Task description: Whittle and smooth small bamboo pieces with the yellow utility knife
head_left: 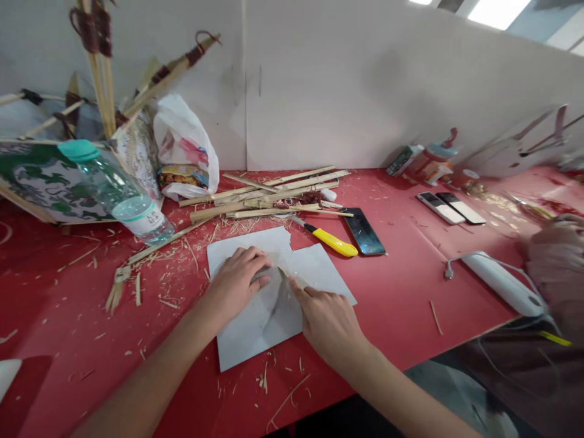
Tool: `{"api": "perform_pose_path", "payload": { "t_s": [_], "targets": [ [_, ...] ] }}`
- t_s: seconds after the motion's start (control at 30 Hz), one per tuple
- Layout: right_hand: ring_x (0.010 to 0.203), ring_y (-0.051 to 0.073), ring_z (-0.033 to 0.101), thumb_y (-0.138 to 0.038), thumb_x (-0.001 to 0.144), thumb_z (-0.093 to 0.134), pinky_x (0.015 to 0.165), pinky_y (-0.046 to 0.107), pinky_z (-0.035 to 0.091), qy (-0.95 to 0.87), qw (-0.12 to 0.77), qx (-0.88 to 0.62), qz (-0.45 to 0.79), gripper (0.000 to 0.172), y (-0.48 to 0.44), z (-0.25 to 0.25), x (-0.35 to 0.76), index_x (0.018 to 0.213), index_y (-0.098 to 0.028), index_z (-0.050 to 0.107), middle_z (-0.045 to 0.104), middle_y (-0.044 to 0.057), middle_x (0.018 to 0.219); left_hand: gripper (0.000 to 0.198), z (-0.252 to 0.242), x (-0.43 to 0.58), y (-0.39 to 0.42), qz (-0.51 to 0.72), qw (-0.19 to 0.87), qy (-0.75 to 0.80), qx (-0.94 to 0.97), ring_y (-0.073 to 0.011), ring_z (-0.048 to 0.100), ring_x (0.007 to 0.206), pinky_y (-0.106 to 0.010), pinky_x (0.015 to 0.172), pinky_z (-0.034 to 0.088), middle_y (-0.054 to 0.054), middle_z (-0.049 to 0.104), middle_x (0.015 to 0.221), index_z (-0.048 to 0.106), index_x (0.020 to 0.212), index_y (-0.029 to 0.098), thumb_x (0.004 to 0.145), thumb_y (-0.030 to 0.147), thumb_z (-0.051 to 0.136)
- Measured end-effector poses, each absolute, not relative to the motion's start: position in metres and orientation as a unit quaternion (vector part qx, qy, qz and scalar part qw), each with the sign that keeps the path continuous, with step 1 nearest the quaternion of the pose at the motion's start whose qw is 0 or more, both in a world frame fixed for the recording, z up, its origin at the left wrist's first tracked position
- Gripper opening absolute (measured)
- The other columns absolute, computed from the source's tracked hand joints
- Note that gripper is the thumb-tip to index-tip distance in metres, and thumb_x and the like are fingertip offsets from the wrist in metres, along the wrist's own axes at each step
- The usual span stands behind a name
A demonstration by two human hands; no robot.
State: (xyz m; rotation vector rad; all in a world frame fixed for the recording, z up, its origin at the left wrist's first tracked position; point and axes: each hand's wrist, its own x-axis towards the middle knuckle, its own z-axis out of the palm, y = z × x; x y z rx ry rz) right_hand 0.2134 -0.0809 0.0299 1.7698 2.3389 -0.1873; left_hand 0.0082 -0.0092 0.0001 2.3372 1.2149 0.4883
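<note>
A white board [246,328] with a notched far edge lies flat on the red table. My left hand [239,274] rests on it, fingers together and bent to the right, thumb apart from them. My right hand [326,316] is closed around a thin pointed strip [283,273], its index finger stretched along it. The tip touches or hovers just over the board, close to my left fingertips. Whether the strip is wood or a blade I cannot tell; my hand hides the rest. Behind the board lies a yellow utility knife [335,241].
Bamboo sticks [274,194] and shavings lie behind the board. At left stand a water bottle [137,210], a white bag [182,134] and a patterned box [41,182]. Phones [365,231] and a white power strip [497,283] lie right; another person's arm [556,261] is beyond.
</note>
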Motion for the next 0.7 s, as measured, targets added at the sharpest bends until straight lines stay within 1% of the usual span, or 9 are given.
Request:
{"api": "perform_pose_path", "payload": {
  "t_s": [0.1,0.23,0.33,0.4,0.47,0.53,0.6,0.67,0.7],
  "targets": [
    [0.076,0.023,0.072,-0.009,0.085,0.044,0.053,0.031,0.036,0.789,0.079,0.607,-0.051,0.067,-0.057,0.030,0.207,0.151,-0.022,0.042,0.075,0.006,0.095,0.023,0.001,0.008,-0.009,0.174,0.230,0.438,0.852,-0.0250,0.052,0.114,-0.043,0.096,0.047,-0.004,0.059,0.123,0.062,0.118,0.028,0.097,0.035,0.055],
    [0.076,0.023,0.072,-0.010,0.089,0.043,0.054,0.031,0.039,0.794,0.083,0.601,-0.040,0.063,-0.054,0.029,0.201,0.152,-0.014,0.040,0.074,0.011,0.096,0.023,0.001,0.008,-0.010,0.180,0.222,0.441,0.851,-0.0250,0.053,0.114,-0.043,0.097,0.047,-0.004,0.059,0.123,0.061,0.119,0.028,0.097,0.033,0.055],
    [0.077,0.021,0.072,-0.004,0.082,0.044,0.053,0.029,0.037,0.798,0.121,0.588,-0.047,0.070,-0.083,0.029,0.207,0.152,-0.011,0.039,0.074,0.013,0.096,0.021,-0.001,0.009,-0.011,0.189,0.218,0.446,0.847,-0.0249,0.053,0.114,-0.044,0.098,0.046,-0.004,0.060,0.123,0.062,0.116,0.027,0.096,0.031,0.057],
    [0.075,0.020,0.071,-0.002,0.078,0.046,0.051,0.028,0.034,0.791,0.145,0.592,-0.058,0.076,-0.099,0.031,0.213,0.152,-0.014,0.040,0.074,0.011,0.093,0.021,-0.002,0.009,-0.010,0.194,0.221,0.441,0.848,-0.0246,0.053,0.114,-0.044,0.098,0.047,-0.004,0.060,0.123,0.062,0.116,0.027,0.096,0.031,0.057],
    [0.073,0.020,0.070,-0.003,0.076,0.046,0.051,0.027,0.033,0.784,0.142,0.600,-0.065,0.078,-0.102,0.033,0.217,0.153,-0.018,0.041,0.075,0.009,0.089,0.022,-0.003,0.009,-0.010,0.193,0.227,0.437,0.848,-0.0245,0.053,0.114,-0.043,0.098,0.047,-0.004,0.060,0.123,0.062,0.117,0.027,0.096,0.032,0.057],
    [0.071,0.019,0.068,-0.004,0.079,0.045,0.054,0.026,0.033,0.783,0.102,0.610,-0.072,0.075,-0.090,0.034,0.218,0.152,-0.022,0.042,0.075,0.008,0.087,0.023,-0.002,0.008,-0.009,0.188,0.232,0.436,0.849,-0.0246,0.053,0.114,-0.043,0.097,0.047,-0.004,0.060,0.123,0.063,0.117,0.027,0.096,0.033,0.057],
    [0.071,0.019,0.066,-0.008,0.085,0.042,0.058,0.027,0.034,0.777,0.024,0.623,-0.093,0.067,-0.070,0.033,0.219,0.150,-0.024,0.047,0.074,0.008,0.091,0.023,0.000,0.007,-0.009,0.185,0.236,0.435,0.849,-0.0248,0.052,0.115,-0.044,0.098,0.046,-0.004,0.060,0.124,0.063,0.118,0.028,0.096,0.034,0.057],
    [0.074,0.018,0.062,-0.015,0.092,0.041,0.062,0.027,0.035,0.761,-0.094,0.621,-0.162,0.055,-0.047,0.030,0.222,0.144,-0.023,0.055,0.072,0.007,0.092,0.024,0.001,0.007,-0.008,0.190,0.241,0.431,0.848,-0.0246,0.053,0.114,-0.044,0.098,0.046,-0.005,0.061,0.123,0.064,0.118,0.028,0.096,0.033,0.058],
    [0.071,0.016,0.058,-0.021,0.094,0.042,0.062,0.027,0.035,0.746,-0.163,0.607,-0.220,0.050,-0.036,0.028,0.224,0.142,-0.021,0.058,0.069,0.005,0.087,0.023,0.001,0.006,-0.008,0.193,0.244,0.429,0.848,-0.0244,0.053,0.114,-0.043,0.097,0.046,-0.005,0.061,0.122,0.064,0.117,0.028,0.096,0.033,0.058]
  ]
}}
